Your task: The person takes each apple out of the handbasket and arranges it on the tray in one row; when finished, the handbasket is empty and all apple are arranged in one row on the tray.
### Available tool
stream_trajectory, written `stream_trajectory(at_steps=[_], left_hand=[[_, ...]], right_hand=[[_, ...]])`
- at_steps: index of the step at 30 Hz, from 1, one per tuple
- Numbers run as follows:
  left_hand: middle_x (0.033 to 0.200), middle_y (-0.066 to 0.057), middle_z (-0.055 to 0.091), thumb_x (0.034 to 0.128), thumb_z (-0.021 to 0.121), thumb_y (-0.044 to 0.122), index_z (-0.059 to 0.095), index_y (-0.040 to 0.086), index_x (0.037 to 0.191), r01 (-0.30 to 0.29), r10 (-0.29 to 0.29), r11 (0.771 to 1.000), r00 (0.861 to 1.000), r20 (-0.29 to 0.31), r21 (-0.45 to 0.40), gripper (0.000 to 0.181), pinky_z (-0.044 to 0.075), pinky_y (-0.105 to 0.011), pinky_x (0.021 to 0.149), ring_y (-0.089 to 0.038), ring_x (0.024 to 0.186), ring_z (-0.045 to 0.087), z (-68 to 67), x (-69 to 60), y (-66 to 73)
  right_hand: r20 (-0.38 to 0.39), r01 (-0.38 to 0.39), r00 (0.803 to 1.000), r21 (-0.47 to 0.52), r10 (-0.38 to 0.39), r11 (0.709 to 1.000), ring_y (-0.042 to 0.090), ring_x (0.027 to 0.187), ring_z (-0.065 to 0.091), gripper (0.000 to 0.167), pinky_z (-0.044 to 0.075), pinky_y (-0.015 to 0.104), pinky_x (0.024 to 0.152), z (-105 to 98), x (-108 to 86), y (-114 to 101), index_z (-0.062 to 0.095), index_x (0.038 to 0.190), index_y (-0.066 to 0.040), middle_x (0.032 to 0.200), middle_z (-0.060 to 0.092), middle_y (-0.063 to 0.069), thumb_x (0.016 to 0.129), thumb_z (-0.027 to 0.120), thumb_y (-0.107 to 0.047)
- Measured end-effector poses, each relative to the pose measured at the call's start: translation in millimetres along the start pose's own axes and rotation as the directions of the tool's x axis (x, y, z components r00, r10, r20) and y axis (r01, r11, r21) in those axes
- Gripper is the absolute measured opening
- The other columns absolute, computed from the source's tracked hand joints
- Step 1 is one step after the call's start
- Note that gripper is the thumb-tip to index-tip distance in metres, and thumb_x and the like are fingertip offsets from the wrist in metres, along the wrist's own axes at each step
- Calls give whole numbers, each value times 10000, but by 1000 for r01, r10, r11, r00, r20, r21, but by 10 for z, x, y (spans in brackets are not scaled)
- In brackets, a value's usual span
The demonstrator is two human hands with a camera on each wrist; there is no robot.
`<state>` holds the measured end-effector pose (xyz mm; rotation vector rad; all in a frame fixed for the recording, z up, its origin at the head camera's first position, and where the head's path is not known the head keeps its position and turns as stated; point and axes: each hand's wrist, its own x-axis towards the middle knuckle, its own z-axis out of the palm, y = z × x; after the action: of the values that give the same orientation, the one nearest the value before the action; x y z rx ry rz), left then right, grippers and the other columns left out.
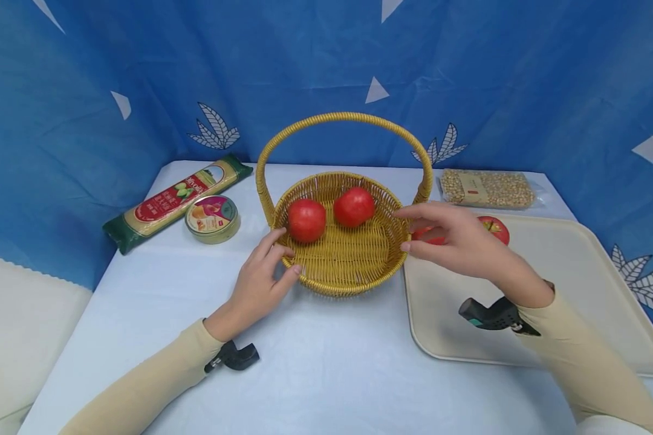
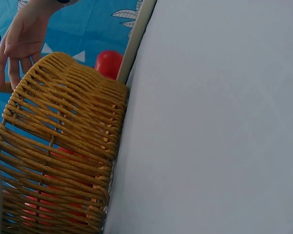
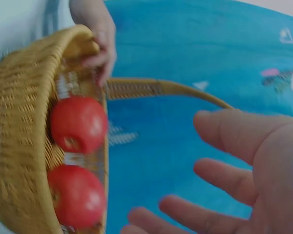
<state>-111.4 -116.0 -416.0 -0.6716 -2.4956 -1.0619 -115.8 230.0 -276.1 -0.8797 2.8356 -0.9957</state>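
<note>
A yellow wicker basket with a tall arched handle stands mid-table, with two red apples inside it. My left hand holds the basket's left front rim, its fingers bent over the edge; in the left wrist view it is almost wholly out of frame. By the right rim is my right hand, fingers spread and nothing held, as the right wrist view shows. Below and behind this hand, two more red apples lie on a beige tray, one of them mostly hidden by the fingers.
A long pasta packet lies at the back left beside a round tin. At the back right, behind the tray, is a clear bag of pale grains. A blue patterned cloth hangs behind the white table.
</note>
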Motion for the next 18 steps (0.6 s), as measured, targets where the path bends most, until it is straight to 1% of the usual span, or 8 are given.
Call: stream_trajectory(at_steps=[1,3,6,8,11,14,16,18], left_hand=[[1510,-181,501,925,656,259,650,37,1051,1,-1,1000,1000,2,-1,256,442,-586,1111,-380,1386,514,2,1,0],[1510,-184,501,926,658,260,650,39,1053,1,-1,1000,1000,5,-3,254,442,-586,1111,-381,1386,513,5,1,0],[1509,-184,502,927,657,262,651,42,1055,1,-1,1000,1000,7,-1,255,444,-587,1110,-379,1386,513,5,1,-1],[1506,-187,505,927,655,265,651,42,1054,-1,1,1000,1000,2,3,256,446,-588,1108,-381,1383,517,1,3,2],[1500,-193,509,932,650,276,649,39,1055,-3,3,1000,1000,-4,7,267,445,-588,1110,-386,1380,520,-7,4,9],[1500,-192,509,931,650,276,648,42,1057,-4,4,1000,1000,-6,8,266,447,-589,1107,-388,1381,519,-8,4,6],[1500,-194,509,931,652,275,647,43,1060,-4,4,1000,1000,-3,9,265,449,-589,1105,-388,1380,519,-4,3,1],[1502,-191,508,929,656,272,648,46,1062,-6,6,1000,1000,0,9,262,452,-590,1100,-388,1380,519,-1,3,-3]], right_hand=[[9,-7,1000,-13,7,1000,246,1116,692,481,621,382,855,41,45,-19,636,1355,-121,1290,679,80,896,774,-158],[15,-35,999,-44,35,998,263,1134,669,510,615,448,859,116,141,-56,617,1378,-130,1313,664,77,897,773,-203],[13,-89,996,-65,90,994,304,1150,645,566,608,488,856,197,308,-104,586,1411,-125,1356,640,112,890,772,-244],[17,-125,992,-72,127,990,325,1169,625,593,597,505,875,230,441,-127,562,1437,-128,1392,619,130,894,756,-271],[32,-175,984,-74,177,982,365,1260,575,644,564,549,950,279,657,-124,511,1481,-118,1476,554,154,903,732,-297],[56,-243,967,-99,250,965,365,1324,511,691,526,566,1008,342,862,-78,451,1524,-125,1510,501,164,913,708,-321],[78,-292,950,-123,303,948,355,1324,494,717,521,559,1015,394,984,-39,417,1544,-130,1496,486,179,916,699,-329],[100,-342,929,-144,357,929,343,1300,491,730,529,539,998,444,1087,-8,396,1556,-139,1473,479,187,921,694,-340]])
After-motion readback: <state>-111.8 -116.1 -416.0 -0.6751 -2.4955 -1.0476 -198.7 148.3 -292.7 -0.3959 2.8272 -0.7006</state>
